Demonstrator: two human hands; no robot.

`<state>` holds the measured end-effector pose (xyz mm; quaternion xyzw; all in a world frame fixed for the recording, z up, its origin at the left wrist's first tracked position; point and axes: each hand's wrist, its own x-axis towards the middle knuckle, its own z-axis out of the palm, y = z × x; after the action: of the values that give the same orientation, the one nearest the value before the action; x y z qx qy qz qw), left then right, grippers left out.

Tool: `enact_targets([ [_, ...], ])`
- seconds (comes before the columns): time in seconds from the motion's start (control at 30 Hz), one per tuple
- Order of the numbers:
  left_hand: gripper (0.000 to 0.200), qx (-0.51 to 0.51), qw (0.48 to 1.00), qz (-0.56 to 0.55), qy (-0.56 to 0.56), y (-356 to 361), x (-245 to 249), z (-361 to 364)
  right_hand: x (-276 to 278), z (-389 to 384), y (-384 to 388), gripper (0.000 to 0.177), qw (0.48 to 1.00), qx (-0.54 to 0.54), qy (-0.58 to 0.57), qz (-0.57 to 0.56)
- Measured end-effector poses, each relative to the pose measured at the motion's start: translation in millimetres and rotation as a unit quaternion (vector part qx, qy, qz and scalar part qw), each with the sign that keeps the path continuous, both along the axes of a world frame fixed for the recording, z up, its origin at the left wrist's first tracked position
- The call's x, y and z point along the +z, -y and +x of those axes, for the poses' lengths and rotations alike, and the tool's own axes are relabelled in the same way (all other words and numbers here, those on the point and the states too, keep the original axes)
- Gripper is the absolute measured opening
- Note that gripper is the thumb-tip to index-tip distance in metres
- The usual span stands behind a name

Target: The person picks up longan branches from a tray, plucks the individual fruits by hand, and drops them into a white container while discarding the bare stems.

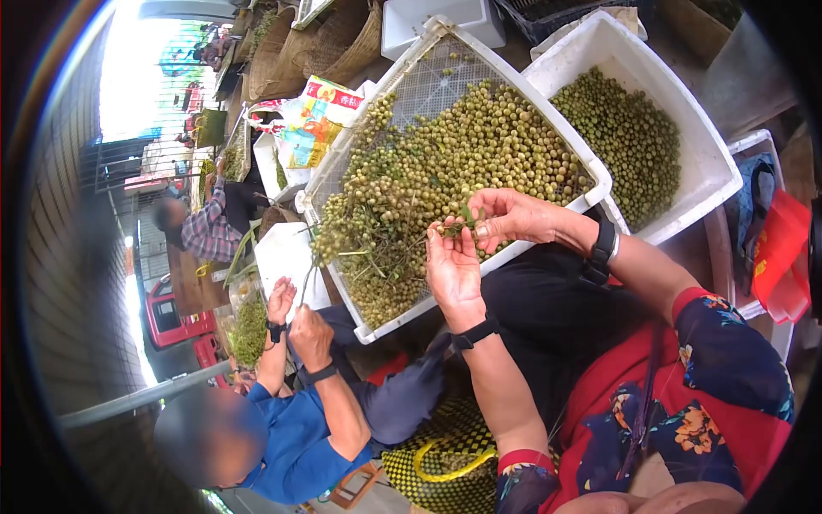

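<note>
My left hand (454, 272) is closed, its fingertips pinching a small leafy sprig (465, 223) with little round fruits. My right hand (512, 219) meets it from the right and pinches the same sprig between thumb and fingers. Both hands are over the near edge of a white mesh-bottomed tray (599, 182). Green-yellow round fruits (479, 128) fill much of that tray, with stems and leaves mixed in at its left side. Beside it, a white foam box (715, 184) holds more loose green fruits (621, 128).
A co-worker in a blue shirt (295, 445) holds a stem at the tray's left corner. Another person in plaid (210, 227) sits farther off. A printed bag (321, 120), a red bag (781, 253), a yellow-black woven basket (445, 475) and a white bin (445, 21) stand around.
</note>
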<state>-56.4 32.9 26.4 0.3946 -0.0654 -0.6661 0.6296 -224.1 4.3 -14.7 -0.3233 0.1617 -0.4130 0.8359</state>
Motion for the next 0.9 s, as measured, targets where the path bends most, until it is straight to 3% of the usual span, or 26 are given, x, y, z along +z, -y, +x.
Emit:
enact_targets([
  [0.07, 0.022, 0.002, 1.0, 0.001, -0.004, 1, 0, 0, -8, 2, -1, 0.02, 0.981, 0.048, 0.142, 0.121],
  [0.3, 0.021, 0.036, 0.997, 0.016, -0.061, 8, -19, 8, -3, 10, -1, 0.016, 0.987, 0.003, 0.11, 0.115],
  [0.43, 0.023, 0.049, 0.999, 0.0, -0.013, 10, -23, 3, -4, 11, -4, 0.015, 0.987, -0.015, 0.093, 0.126],
  [0.6, 0.022, 0.058, 0.995, 0.004, -0.08, 15, -29, 12, -11, -1, -2, 0.015, 0.98, -0.032, 0.135, 0.141],
  [0.67, 0.022, 0.065, 0.995, 0.002, -0.079, 16, -27, 16, -18, -15, 9, 0.015, 0.996, -0.064, 0.004, 0.063],
  [0.7, 0.022, 0.071, 0.994, 0.001, -0.078, 15, -27, 18, -22, -20, 15, 0.016, 0.943, -0.204, -0.218, -0.147],
  [0.73, 0.022, 0.071, 0.994, 0.002, -0.078, 14, -28, 19, -26, -22, 17, 0.017, 0.781, -0.321, -0.416, -0.339],
  [0.77, 0.022, 0.07, 0.994, -0.003, -0.08, 14, -29, 19, -30, -23, 17, 0.016, 0.753, -0.34, -0.441, -0.351],
  [0.8, 0.022, 0.069, 0.994, -0.011, -0.083, 17, -29, 17, -19, -23, 13, 0.011, 0.853, -0.266, -0.359, -0.271],
  [0.9, 0.02, 0.064, 0.994, -0.009, -0.086, 18, -32, 8, -16, -9, -1, 0.016, 0.959, -0.076, -0.212, -0.173],
])
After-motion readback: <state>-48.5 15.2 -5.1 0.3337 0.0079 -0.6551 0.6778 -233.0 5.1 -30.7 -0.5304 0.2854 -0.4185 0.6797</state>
